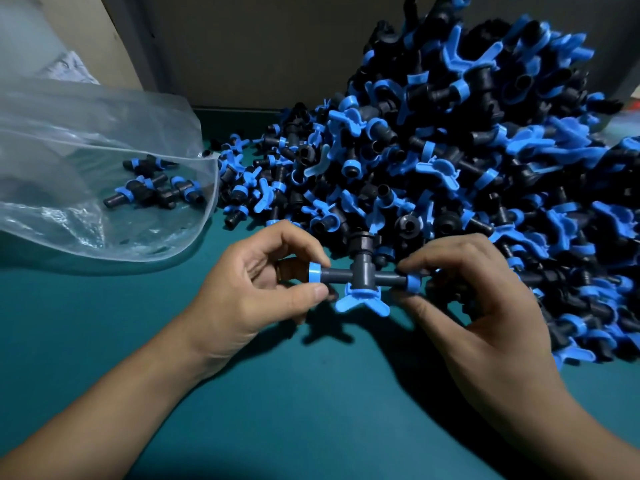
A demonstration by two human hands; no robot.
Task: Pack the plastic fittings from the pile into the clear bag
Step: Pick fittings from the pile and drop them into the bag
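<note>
A: We are leaving the clear plastic bag (104, 174) lying open at left, while our left hand (263, 289) and right hand (478, 299) are pinching the grey-and-blue T-shaped fitting (360, 275) with curled fingers (304, 292).

B: It is hovering over the green table (311, 393) beside the pile of fittings (467, 174); we are risking snagging the limp bag mouth.

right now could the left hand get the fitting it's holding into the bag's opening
Probably yes. The left hand pinches one end of the fitting, and the bag lies beside it with its mouth gaping toward the pile; only bare green table lies between.
</note>
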